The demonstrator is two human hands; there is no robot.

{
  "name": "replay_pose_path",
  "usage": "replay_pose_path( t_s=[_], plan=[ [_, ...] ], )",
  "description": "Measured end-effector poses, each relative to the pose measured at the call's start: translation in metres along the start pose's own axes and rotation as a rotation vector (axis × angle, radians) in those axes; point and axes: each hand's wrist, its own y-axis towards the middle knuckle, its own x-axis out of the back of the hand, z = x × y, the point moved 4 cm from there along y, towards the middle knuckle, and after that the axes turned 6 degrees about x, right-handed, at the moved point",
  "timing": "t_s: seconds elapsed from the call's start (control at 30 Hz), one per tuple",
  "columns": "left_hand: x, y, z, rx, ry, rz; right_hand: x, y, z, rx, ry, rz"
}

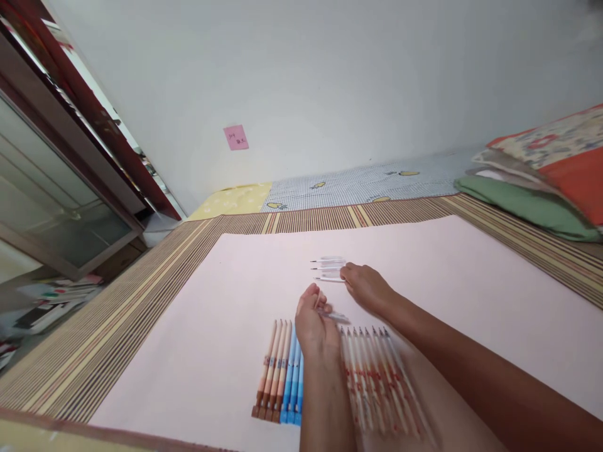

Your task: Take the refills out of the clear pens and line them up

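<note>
Your left hand (316,317), at the centre of the frame, is turned partly palm up, its fingers curled in around a slim clear piece (340,316) that pokes out toward the right; it is blurred, so you cannot tell exactly what it is. Your right hand (367,285), just right of centre and higher up, has its fingers bunched at the right-hand ends of three thin whitish rods with dark tips (326,269). Whether those fingers pinch the rods or only touch them, you cannot tell. The rods lie side by side on a large pale pink sheet (235,289), with their tips pointing left.

Below your hands, in the lower middle of the frame, a row of pens lies with tips toward the top. At its left are four peach pens with brown ends (272,370); against them lie bright blue pens (287,376), partly hidden by your left forearm. To the right of that forearm lie clear whitish pens with reddish print (369,370), somewhat blurred.

The sheet is spread over a brown-and-cream striped mat (155,276). A small pink paper note with writing (235,137) is on the pale wall (348,81), upper left of centre. At the upper right, an orange-and-floral cushion (572,163) sits above a folded green cloth (522,204).
</note>
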Motion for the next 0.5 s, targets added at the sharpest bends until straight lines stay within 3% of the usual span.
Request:
replay_pose_path(
  t_s=[0.5],
  plan=[
    [-0.0014, -0.0039, 0.0, 0.087, -0.1, -0.052, -0.0078, 0.0041, 0.0009, -0.001, -0.041, -0.034]
  ],
)
